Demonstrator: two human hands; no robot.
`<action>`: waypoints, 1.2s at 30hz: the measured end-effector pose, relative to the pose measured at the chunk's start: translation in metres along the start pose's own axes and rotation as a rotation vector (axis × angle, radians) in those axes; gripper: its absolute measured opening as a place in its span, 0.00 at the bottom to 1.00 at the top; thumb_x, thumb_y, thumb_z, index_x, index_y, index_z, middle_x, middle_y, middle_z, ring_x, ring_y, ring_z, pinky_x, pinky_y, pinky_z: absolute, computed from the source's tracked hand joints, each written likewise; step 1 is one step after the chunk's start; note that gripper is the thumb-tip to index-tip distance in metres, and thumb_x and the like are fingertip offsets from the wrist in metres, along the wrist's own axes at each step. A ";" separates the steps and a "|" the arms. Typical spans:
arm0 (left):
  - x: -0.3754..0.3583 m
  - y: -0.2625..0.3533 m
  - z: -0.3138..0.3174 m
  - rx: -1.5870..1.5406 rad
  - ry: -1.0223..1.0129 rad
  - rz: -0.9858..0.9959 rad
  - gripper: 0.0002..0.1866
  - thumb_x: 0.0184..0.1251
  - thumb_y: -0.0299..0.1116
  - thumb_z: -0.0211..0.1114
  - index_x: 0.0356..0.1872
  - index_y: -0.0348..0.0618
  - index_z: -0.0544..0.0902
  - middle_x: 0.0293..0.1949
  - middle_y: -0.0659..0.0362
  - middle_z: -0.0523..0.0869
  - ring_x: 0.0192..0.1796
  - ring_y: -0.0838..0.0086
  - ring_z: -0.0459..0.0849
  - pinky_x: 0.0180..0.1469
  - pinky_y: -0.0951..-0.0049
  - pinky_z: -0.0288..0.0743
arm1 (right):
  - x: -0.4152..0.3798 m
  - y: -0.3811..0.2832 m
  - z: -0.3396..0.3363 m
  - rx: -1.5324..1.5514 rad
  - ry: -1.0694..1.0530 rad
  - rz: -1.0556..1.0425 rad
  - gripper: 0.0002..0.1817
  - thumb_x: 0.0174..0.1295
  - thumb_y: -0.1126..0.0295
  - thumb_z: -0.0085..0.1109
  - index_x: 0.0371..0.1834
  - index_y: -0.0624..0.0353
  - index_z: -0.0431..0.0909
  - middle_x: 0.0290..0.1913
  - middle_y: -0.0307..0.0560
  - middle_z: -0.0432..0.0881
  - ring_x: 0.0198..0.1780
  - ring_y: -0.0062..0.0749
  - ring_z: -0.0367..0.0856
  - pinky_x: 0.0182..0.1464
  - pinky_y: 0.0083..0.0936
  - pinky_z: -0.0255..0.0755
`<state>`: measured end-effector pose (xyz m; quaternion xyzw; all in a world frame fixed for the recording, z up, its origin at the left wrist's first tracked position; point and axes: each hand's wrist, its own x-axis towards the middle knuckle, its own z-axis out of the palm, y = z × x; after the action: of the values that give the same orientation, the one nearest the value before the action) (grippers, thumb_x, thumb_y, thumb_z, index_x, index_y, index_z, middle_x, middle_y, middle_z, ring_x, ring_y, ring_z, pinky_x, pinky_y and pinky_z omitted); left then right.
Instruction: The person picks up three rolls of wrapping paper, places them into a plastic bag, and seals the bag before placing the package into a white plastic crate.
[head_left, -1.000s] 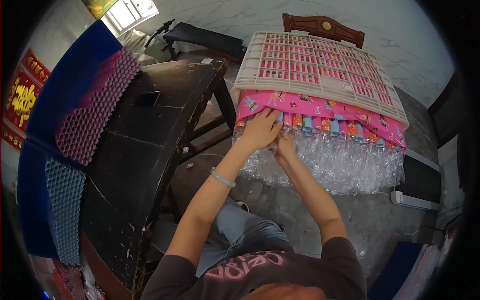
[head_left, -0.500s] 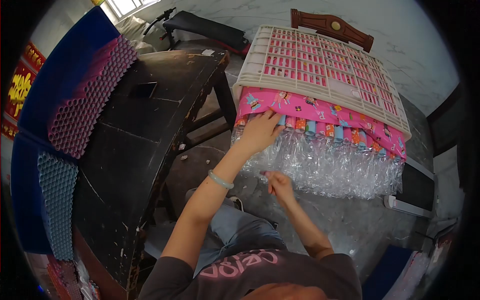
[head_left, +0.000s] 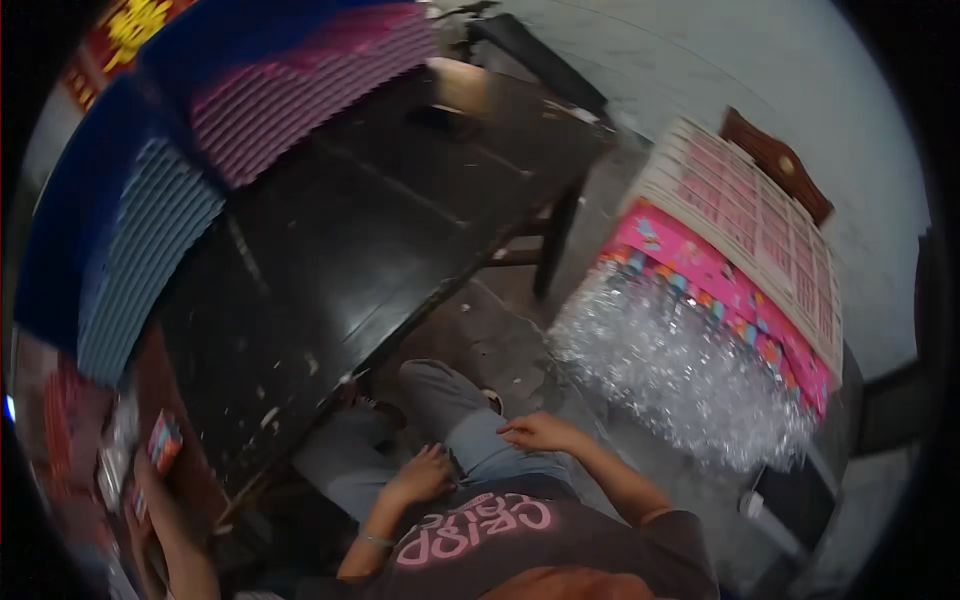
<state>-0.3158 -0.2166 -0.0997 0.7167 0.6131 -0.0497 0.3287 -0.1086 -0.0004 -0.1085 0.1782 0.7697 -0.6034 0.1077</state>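
My left hand [head_left: 424, 473] rests over my thigh, fingers loosely spread, with nothing visible in it. Beside it, above my other thigh, my right hand [head_left: 545, 432] has its fingers drawn together; whether something small is between them is hidden. To the right of both hands stands a white plastic crate [head_left: 722, 172] tipped on its side, apart from them. Out of its opening come a pink printed cloth [head_left: 690, 250], a row of colourful rolled tubes [head_left: 718, 310] and a mass of crinkled clear plastic [head_left: 670, 370].
A worn black table [head_left: 330, 240] lies ahead and left, bearing stacks of pink tubes [head_left: 290, 110] and blue tubes [head_left: 155, 250] by dark blue boards. At lower left, another person's hand [head_left: 155, 490] holds an orange-red packet [head_left: 164, 442]. Behind the table stands a black bench [head_left: 540, 60].
My view has swung left, so the crate appears farther right. My left hand has left the tubes and come back to my lap; my right hand has drawn back too. Another person's hands have appeared.
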 end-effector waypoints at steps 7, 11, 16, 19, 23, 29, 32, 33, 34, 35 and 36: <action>-0.193 0.025 -0.024 -0.322 0.920 -0.496 0.25 0.67 0.41 0.59 0.61 0.39 0.72 0.60 0.47 0.75 0.66 0.56 0.70 0.69 0.58 0.59 | 0.099 -0.225 0.025 -0.125 -0.728 -0.490 0.18 0.65 0.71 0.56 0.58 0.61 0.76 0.33 0.43 0.83 0.35 0.23 0.81 0.38 0.22 0.75; -0.207 0.045 0.001 -0.517 1.396 -0.464 0.19 0.66 0.36 0.62 0.56 0.41 0.77 0.56 0.53 0.80 0.62 0.60 0.74 0.66 0.60 0.64 | 0.128 -0.308 0.064 -0.224 -1.165 -0.710 0.19 0.61 0.73 0.60 0.57 0.63 0.77 0.33 0.46 0.84 0.36 0.29 0.83 0.39 0.23 0.75; -0.202 0.053 0.039 -0.580 1.677 -0.453 0.13 0.63 0.29 0.64 0.48 0.42 0.83 0.49 0.56 0.85 0.54 0.61 0.81 0.58 0.63 0.72 | 0.155 -0.385 0.068 -0.444 -0.713 -0.901 0.22 0.57 0.68 0.65 0.55 0.62 0.78 0.40 0.50 0.84 0.40 0.34 0.83 0.45 0.24 0.74; -0.211 0.052 0.038 -0.604 1.738 -0.463 0.10 0.62 0.27 0.64 0.44 0.42 0.84 0.45 0.56 0.86 0.51 0.62 0.83 0.56 0.64 0.74 | 0.220 -0.430 0.101 -0.907 0.020 -1.303 0.35 0.55 0.55 0.67 0.62 0.64 0.70 0.59 0.60 0.74 0.57 0.50 0.74 0.58 0.36 0.69; -0.213 0.043 0.013 -0.542 1.804 -0.434 0.08 0.63 0.25 0.63 0.42 0.40 0.85 0.42 0.56 0.87 0.49 0.64 0.84 0.53 0.65 0.75 | 0.311 -0.418 0.159 -1.227 -0.076 -1.025 0.63 0.38 0.30 0.66 0.70 0.66 0.55 0.71 0.65 0.56 0.70 0.58 0.58 0.65 0.53 0.58; -0.217 0.025 -0.025 -0.437 1.838 -0.297 0.09 0.62 0.24 0.63 0.43 0.39 0.84 0.43 0.54 0.86 0.49 0.64 0.84 0.52 0.66 0.76 | 0.325 -0.426 0.241 -1.194 -0.073 -0.938 0.59 0.38 0.35 0.68 0.69 0.64 0.57 0.63 0.59 0.67 0.63 0.51 0.68 0.58 0.52 0.66; -0.230 0.010 -0.048 -0.238 1.809 -0.424 0.12 0.61 0.25 0.64 0.46 0.39 0.83 0.44 0.53 0.85 0.49 0.62 0.83 0.52 0.66 0.76 | 0.321 -0.418 0.242 -1.180 0.035 -1.062 0.48 0.45 0.39 0.66 0.61 0.65 0.67 0.54 0.56 0.76 0.55 0.49 0.75 0.51 0.43 0.74; -0.235 -0.001 -0.052 -0.171 1.795 -0.478 0.14 0.61 0.28 0.64 0.48 0.40 0.81 0.46 0.52 0.84 0.52 0.60 0.82 0.54 0.64 0.75 | 0.321 -0.417 0.239 -1.182 0.030 -1.046 0.45 0.45 0.41 0.66 0.60 0.64 0.67 0.52 0.54 0.77 0.55 0.47 0.76 0.51 0.42 0.73; -0.242 -0.013 -0.059 -0.104 1.774 -0.561 0.17 0.61 0.28 0.64 0.51 0.38 0.79 0.50 0.50 0.82 0.54 0.58 0.80 0.56 0.62 0.73 | 0.321 -0.416 0.236 -1.185 0.022 -1.028 0.42 0.46 0.43 0.66 0.58 0.63 0.68 0.51 0.52 0.78 0.54 0.45 0.76 0.51 0.42 0.73; -0.249 -0.026 -0.068 -0.042 1.747 -0.644 0.20 0.61 0.29 0.64 0.54 0.36 0.77 0.54 0.48 0.80 0.57 0.57 0.78 0.59 0.61 0.71 | 0.322 -0.413 0.233 -1.194 0.037 -1.039 0.40 0.47 0.45 0.66 0.58 0.62 0.69 0.50 0.51 0.78 0.53 0.44 0.76 0.51 0.40 0.73; -0.254 -0.043 -0.077 -0.008 1.723 -0.737 0.23 0.62 0.35 0.64 0.57 0.35 0.74 0.57 0.47 0.77 0.60 0.56 0.75 0.62 0.59 0.67 | 0.323 -0.410 0.230 -1.202 0.052 -1.048 0.38 0.48 0.46 0.66 0.57 0.62 0.70 0.49 0.50 0.79 0.52 0.43 0.77 0.50 0.39 0.74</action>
<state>-0.4427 -0.3893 0.0631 0.2658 0.8338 0.3997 -0.2727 -0.5807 -0.2618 0.0763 -0.2815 0.9492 -0.0530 -0.1304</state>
